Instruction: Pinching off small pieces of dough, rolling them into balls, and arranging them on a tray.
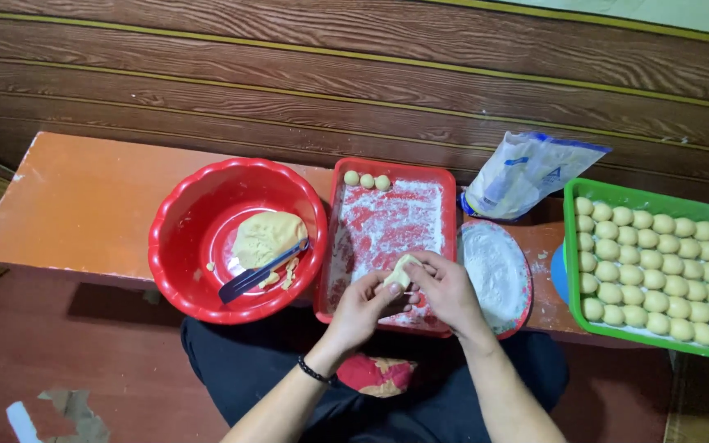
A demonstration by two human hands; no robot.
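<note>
Both hands meet over the near end of a floured red tray [445,197]. My left hand [363,308] and my right hand [445,291] pinch a small piece of yellow dough [402,269] between their fingertips. Three dough balls [368,180] sit in a row at the tray's far edge. To the left, a red basin [182,246] holds a lump of yellow dough [266,236] and a dark scraper [258,275].
A plate of white flour [494,271] lies right of the tray, with a plastic flour bag [527,172] behind it. A green tray [574,246] at the far right holds several rows of dough balls. All rest on a low orange bench [84,197] against a wooden wall.
</note>
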